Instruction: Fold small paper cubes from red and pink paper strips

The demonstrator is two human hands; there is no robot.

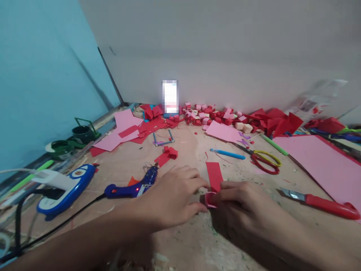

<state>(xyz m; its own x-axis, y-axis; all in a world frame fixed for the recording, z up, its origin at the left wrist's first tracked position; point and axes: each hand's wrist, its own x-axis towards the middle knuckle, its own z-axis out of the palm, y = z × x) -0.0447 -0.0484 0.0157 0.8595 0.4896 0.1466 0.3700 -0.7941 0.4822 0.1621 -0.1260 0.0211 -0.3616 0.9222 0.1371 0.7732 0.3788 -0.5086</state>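
A red paper strip (214, 174) lies flat on the table, with a small folded paper piece (211, 200), red and pink, at its near end. My right hand (244, 205) has its fingers closed on the right side of this piece; its fingertips are partly hidden. From the left comes my left hand (180, 195), thumb and index finger apart, their tips close beside the piece. Whether they touch it I cannot tell. Just behind my left hand lies a blue glue gun (126, 190) with a small red light on.
Scissors (265, 162), a blue pen-like stick (228, 154) and a red-handled knife (324, 205) lie to the right. A blue-and-white power strip (67, 192) sits left. Paper cubes (205, 114) and a lit phone (170, 96) line the back, near pink sheets (316, 158).
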